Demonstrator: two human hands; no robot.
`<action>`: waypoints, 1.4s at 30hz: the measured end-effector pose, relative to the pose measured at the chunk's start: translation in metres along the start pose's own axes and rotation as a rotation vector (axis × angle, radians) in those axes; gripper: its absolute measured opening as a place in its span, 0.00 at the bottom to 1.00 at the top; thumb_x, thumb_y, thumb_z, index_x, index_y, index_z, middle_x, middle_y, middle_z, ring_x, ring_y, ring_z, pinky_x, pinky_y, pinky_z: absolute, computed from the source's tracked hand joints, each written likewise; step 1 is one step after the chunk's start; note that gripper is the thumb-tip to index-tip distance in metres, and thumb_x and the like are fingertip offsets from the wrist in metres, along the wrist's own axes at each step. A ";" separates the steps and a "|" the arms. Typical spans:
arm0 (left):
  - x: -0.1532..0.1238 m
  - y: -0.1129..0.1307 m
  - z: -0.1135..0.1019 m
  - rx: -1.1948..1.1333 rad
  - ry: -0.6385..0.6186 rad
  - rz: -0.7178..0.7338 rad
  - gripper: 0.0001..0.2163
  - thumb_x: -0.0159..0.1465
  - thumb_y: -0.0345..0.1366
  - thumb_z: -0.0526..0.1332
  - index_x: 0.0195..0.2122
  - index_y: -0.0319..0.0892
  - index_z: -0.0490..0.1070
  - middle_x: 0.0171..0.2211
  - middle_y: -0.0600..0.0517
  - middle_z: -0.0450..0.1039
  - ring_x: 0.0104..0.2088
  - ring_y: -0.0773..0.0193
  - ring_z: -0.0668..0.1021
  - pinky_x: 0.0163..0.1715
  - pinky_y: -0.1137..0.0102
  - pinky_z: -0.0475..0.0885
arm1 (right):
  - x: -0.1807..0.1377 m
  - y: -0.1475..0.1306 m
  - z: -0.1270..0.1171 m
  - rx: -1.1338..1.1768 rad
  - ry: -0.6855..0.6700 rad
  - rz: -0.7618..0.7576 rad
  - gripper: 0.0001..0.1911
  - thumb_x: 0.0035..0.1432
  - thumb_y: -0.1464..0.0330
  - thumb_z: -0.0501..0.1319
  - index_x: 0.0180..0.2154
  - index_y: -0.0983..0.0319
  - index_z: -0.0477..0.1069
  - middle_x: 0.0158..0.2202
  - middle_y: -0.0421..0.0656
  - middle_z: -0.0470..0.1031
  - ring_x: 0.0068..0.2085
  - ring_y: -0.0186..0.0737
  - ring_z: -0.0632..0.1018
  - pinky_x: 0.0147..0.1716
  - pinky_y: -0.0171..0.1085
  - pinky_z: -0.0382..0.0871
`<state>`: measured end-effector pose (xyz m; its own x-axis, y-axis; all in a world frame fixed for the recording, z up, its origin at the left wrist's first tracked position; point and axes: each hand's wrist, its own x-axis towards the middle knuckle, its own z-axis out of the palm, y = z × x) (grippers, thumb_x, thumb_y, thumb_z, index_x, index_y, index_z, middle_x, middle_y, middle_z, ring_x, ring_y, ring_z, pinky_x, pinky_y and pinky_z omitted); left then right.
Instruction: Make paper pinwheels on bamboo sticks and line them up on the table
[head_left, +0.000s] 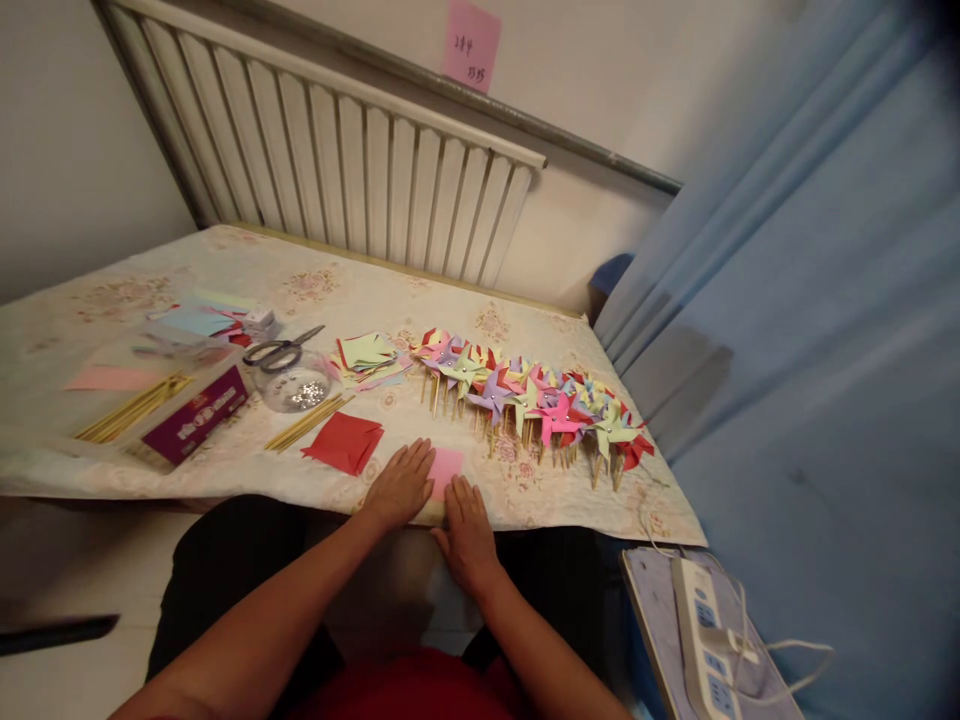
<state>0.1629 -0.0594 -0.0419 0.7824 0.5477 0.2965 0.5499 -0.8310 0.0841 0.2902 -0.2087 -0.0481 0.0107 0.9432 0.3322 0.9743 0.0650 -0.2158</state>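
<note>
A pink square of paper [448,468] lies flat near the front edge of the cloth-covered table. My left hand [400,485] rests palm down at its left side, fingers stretched out, with the fingertips by the paper. On the other side, my right hand [468,535] lies flat with its fingertips at the paper's lower right edge. Just left of my left hand sits a stack of red paper squares [345,444]. Thin wooden sticks [307,423] lie beyond that stack. To the right stand several finished paper pinwheels [559,415] on sticks, packed close together.
Scissors [281,352] lie across a clear bowl of small shiny pieces [296,385]. A plastic box with a purple label [193,425] holds more sticks. Cut paper [367,355] is piled behind. A power strip [705,635] with cables sits at the lower right, beside a blue curtain [795,300].
</note>
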 end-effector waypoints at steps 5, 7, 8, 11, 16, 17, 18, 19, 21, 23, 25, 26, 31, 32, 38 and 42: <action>0.000 0.000 -0.001 -0.008 0.000 -0.004 0.24 0.67 0.38 0.49 0.63 0.34 0.63 0.66 0.38 0.60 0.67 0.52 0.61 0.65 0.56 0.55 | 0.017 -0.003 0.004 -0.005 -0.038 -0.024 0.38 0.60 0.64 0.64 0.66 0.71 0.54 0.67 0.60 0.56 0.70 0.56 0.53 0.66 0.59 0.51; 0.000 0.000 -0.002 -0.007 -0.005 -0.006 0.24 0.67 0.38 0.49 0.63 0.34 0.63 0.66 0.38 0.60 0.67 0.52 0.61 0.65 0.56 0.56 | 0.019 0.000 0.007 -0.020 -0.055 -0.039 0.38 0.60 0.63 0.64 0.66 0.71 0.54 0.67 0.59 0.57 0.70 0.56 0.53 0.66 0.60 0.50; 0.000 0.001 -0.002 -0.007 -0.008 -0.006 0.24 0.67 0.38 0.49 0.63 0.33 0.63 0.66 0.38 0.60 0.67 0.52 0.61 0.65 0.56 0.55 | 0.019 0.001 0.008 -0.026 -0.058 -0.044 0.38 0.60 0.63 0.64 0.66 0.70 0.54 0.67 0.58 0.57 0.70 0.56 0.53 0.66 0.59 0.50; 0.000 0.002 -0.004 -0.016 -0.013 -0.010 0.24 0.67 0.37 0.49 0.63 0.33 0.63 0.66 0.38 0.59 0.67 0.52 0.61 0.65 0.56 0.55 | 0.013 0.004 0.007 -0.040 -0.055 -0.038 0.38 0.61 0.65 0.63 0.67 0.70 0.52 0.68 0.57 0.55 0.70 0.55 0.52 0.67 0.58 0.49; 0.000 0.002 -0.006 -0.060 -0.009 -0.019 0.24 0.67 0.37 0.50 0.64 0.35 0.63 0.66 0.39 0.59 0.67 0.52 0.60 0.65 0.55 0.55 | 0.003 0.007 0.003 -0.057 -0.031 -0.032 0.37 0.61 0.66 0.62 0.67 0.68 0.51 0.68 0.57 0.55 0.70 0.55 0.52 0.66 0.59 0.49; 0.000 0.002 -0.007 -0.066 -0.007 -0.020 0.24 0.67 0.38 0.50 0.64 0.36 0.63 0.66 0.39 0.59 0.67 0.52 0.60 0.65 0.55 0.54 | 0.001 0.008 0.002 -0.056 -0.027 -0.029 0.38 0.61 0.66 0.62 0.67 0.68 0.51 0.68 0.57 0.55 0.70 0.55 0.53 0.66 0.60 0.50; 0.000 0.002 -0.007 -0.071 -0.004 -0.021 0.24 0.67 0.38 0.50 0.64 0.37 0.63 0.66 0.39 0.59 0.67 0.51 0.60 0.65 0.55 0.54 | -0.001 0.008 0.002 -0.054 -0.024 -0.026 0.38 0.61 0.66 0.62 0.68 0.67 0.51 0.68 0.57 0.55 0.70 0.55 0.53 0.65 0.60 0.50; -0.001 0.002 -0.006 -0.075 -0.003 -0.022 0.25 0.67 0.38 0.51 0.64 0.37 0.63 0.66 0.39 0.59 0.67 0.51 0.60 0.65 0.54 0.54 | -0.002 0.009 0.002 -0.052 -0.023 -0.023 0.38 0.61 0.66 0.62 0.68 0.67 0.50 0.68 0.57 0.56 0.70 0.55 0.53 0.65 0.60 0.50; -0.003 0.001 -0.006 -0.077 -0.003 -0.027 0.25 0.67 0.38 0.50 0.64 0.37 0.63 0.66 0.39 0.60 0.67 0.50 0.60 0.65 0.54 0.54 | -0.005 0.010 0.001 -0.048 -0.025 -0.019 0.38 0.61 0.67 0.62 0.68 0.66 0.50 0.68 0.56 0.56 0.70 0.54 0.53 0.65 0.60 0.50; -0.006 0.000 -0.006 -0.074 -0.003 -0.032 0.24 0.67 0.38 0.50 0.64 0.38 0.63 0.66 0.40 0.60 0.67 0.50 0.60 0.65 0.53 0.55 | -0.008 0.011 0.001 -0.048 -0.026 -0.019 0.38 0.61 0.67 0.62 0.68 0.67 0.50 0.68 0.56 0.55 0.70 0.54 0.53 0.65 0.60 0.50; -0.010 -0.001 -0.007 -0.066 -0.003 -0.038 0.24 0.68 0.39 0.49 0.64 0.37 0.63 0.66 0.40 0.59 0.67 0.50 0.60 0.65 0.53 0.55 | -0.010 0.012 0.001 -0.047 -0.024 -0.024 0.37 0.61 0.69 0.62 0.68 0.68 0.51 0.68 0.56 0.55 0.70 0.54 0.52 0.66 0.60 0.49; -0.013 -0.002 -0.008 -0.064 -0.002 -0.042 0.24 0.68 0.39 0.49 0.64 0.37 0.63 0.66 0.40 0.59 0.67 0.51 0.60 0.65 0.53 0.55 | -0.011 0.012 0.001 -0.044 -0.020 -0.026 0.37 0.61 0.69 0.61 0.67 0.68 0.51 0.68 0.56 0.55 0.70 0.54 0.52 0.66 0.60 0.49; -0.028 -0.005 -0.009 -0.082 0.031 -0.085 0.24 0.68 0.40 0.49 0.63 0.38 0.63 0.65 0.40 0.61 0.67 0.51 0.61 0.65 0.53 0.56 | -0.012 0.011 -0.002 -0.012 0.003 -0.015 0.35 0.60 0.72 0.60 0.67 0.66 0.52 0.67 0.55 0.58 0.70 0.51 0.54 0.66 0.58 0.51; -0.031 -0.007 -0.008 -0.093 0.045 -0.101 0.24 0.69 0.41 0.49 0.63 0.38 0.64 0.65 0.40 0.61 0.66 0.51 0.62 0.64 0.53 0.57 | -0.012 0.011 -0.003 -0.005 0.012 -0.014 0.35 0.60 0.72 0.59 0.67 0.66 0.52 0.67 0.55 0.59 0.70 0.51 0.54 0.66 0.58 0.51; -0.034 -0.014 -0.002 -0.260 0.156 -0.337 0.21 0.67 0.38 0.49 0.59 0.39 0.67 0.57 0.42 0.71 0.58 0.54 0.72 0.60 0.57 0.65 | -0.014 0.010 -0.002 0.079 0.098 0.003 0.34 0.63 0.70 0.57 0.68 0.64 0.50 0.66 0.54 0.60 0.69 0.50 0.56 0.66 0.59 0.51; -0.016 -0.019 -0.014 -0.372 0.077 -0.487 0.17 0.63 0.37 0.53 0.50 0.38 0.73 0.47 0.43 0.77 0.50 0.54 0.76 0.52 0.59 0.71 | -0.015 0.010 0.003 0.143 0.187 0.036 0.34 0.64 0.67 0.56 0.68 0.65 0.48 0.65 0.56 0.61 0.67 0.49 0.59 0.65 0.58 0.53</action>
<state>0.1356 -0.0541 -0.0348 0.4359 0.8759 0.2069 0.6893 -0.4727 0.5490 0.2993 -0.2208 -0.0579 0.0991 0.8699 0.4832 0.9308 0.0907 -0.3541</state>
